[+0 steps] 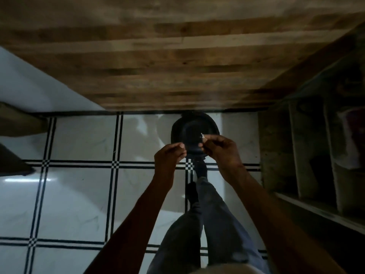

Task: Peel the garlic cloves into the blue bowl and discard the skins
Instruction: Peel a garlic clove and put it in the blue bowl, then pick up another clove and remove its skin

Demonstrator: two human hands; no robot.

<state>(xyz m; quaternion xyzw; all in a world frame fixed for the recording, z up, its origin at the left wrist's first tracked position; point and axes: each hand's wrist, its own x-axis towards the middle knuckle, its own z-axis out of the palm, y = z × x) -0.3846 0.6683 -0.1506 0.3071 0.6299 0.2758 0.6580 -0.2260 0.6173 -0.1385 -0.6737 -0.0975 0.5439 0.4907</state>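
Two hands (171, 155) (221, 149), one skin scrap (202, 135), one bin (194, 128).

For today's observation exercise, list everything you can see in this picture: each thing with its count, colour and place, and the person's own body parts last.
bin: one, dark, on the floor at the table's edge, below the hands
scrap: one, small and pale, pinched in the right fingers; too small to tell skin from clove
table: one, brown wooden planks, across the top
floor: white tiles with black checked lines, underneath
shelf unit: one, dark with upright dividers, at the right
legs: two, grey trousers, bottom centre
left hand: one, fingers curled, above the bin
right hand: one, holds the scrap above the bin
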